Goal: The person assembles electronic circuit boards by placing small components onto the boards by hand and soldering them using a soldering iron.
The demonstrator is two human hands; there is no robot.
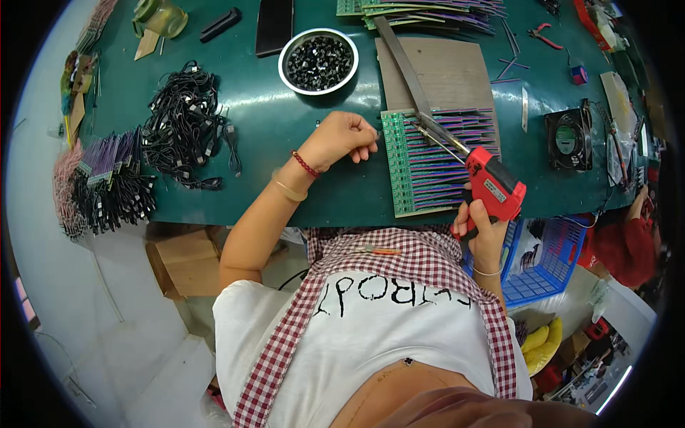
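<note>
My right hand [483,227] is wrapped round the grip of a red soldering gun [496,187]. The gun's metal tip reaches left over a green circuit board panel [398,171]. Rows of purple, pink and dark wires [453,182] run from the panel toward the right. The panel lies on a sheet of brown cardboard [449,68], and a long grey metal bar [403,64] slants across both. Just left of the panel's upper corner, my left hand [346,139] is closed in a pinch; what sits between its fingertips is too small to name.
A metal bowl [284,71] of small black parts stands behind my left hand. Black USB cables [182,118] are heaped at left, beside bundled wired boards [114,171]. More wired panels [428,13] lie at the far edge. A black fan [569,139] stands right; a blue basket [546,260] sits below the table.
</note>
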